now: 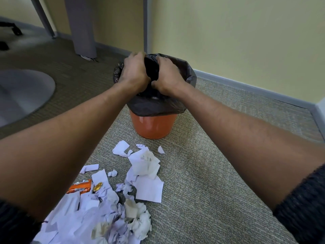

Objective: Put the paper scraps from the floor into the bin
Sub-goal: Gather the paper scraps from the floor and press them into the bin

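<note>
An orange bin [153, 126] stands on the carpet near the wall, lined with a black plastic bag [154, 104] that hangs over its rim. Both my hands are over the bin's mouth. My left hand [134, 73] and my right hand [168, 76] are each closed on a bunched fold of the black bag, side by side. White paper scraps [109, 205] lie in a heap on the carpet in front of the bin, spreading toward the lower left. A larger flat sheet [149, 189] lies at the heap's right edge.
An orange wrapper [80, 188] and a gold foil piece [98, 187] lie among the scraps. A grey round base [22, 92] sits at the left. A grey desk leg [82, 27] stands behind. The yellow wall and grey skirting [246, 88] run close behind the bin.
</note>
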Demonstrator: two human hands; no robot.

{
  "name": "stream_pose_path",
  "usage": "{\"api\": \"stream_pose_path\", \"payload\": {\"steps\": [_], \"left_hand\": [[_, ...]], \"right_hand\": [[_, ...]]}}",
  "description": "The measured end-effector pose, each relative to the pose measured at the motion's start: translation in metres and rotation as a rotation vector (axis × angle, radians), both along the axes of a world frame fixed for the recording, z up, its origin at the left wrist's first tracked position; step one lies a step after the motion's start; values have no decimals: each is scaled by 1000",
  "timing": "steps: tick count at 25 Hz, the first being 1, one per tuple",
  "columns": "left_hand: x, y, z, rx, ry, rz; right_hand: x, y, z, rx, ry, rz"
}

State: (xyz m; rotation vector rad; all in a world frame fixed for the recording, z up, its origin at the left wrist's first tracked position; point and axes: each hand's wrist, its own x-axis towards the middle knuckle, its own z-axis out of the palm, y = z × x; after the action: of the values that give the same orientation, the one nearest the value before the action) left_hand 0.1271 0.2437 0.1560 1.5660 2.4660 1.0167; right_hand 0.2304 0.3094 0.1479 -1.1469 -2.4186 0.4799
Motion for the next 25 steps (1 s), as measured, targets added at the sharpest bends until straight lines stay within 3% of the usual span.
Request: {"api": "stream_pose_path", "payload": {"steps": [9,13,19,25], "left_hand": [[-16,-82,-17,50,172,18],[-33,-121,-39,-41,178,95],[-40,-153,-96,-285,10,92],[-39,-151,-144,-624,-161,-80]], "right_hand": [[-16,-84,-11,166,46,118],[-24,-130,-34,184,112,180],[-12,-170,-83,1,14,184],[35,-179,-145,-305,-132,5]]}}
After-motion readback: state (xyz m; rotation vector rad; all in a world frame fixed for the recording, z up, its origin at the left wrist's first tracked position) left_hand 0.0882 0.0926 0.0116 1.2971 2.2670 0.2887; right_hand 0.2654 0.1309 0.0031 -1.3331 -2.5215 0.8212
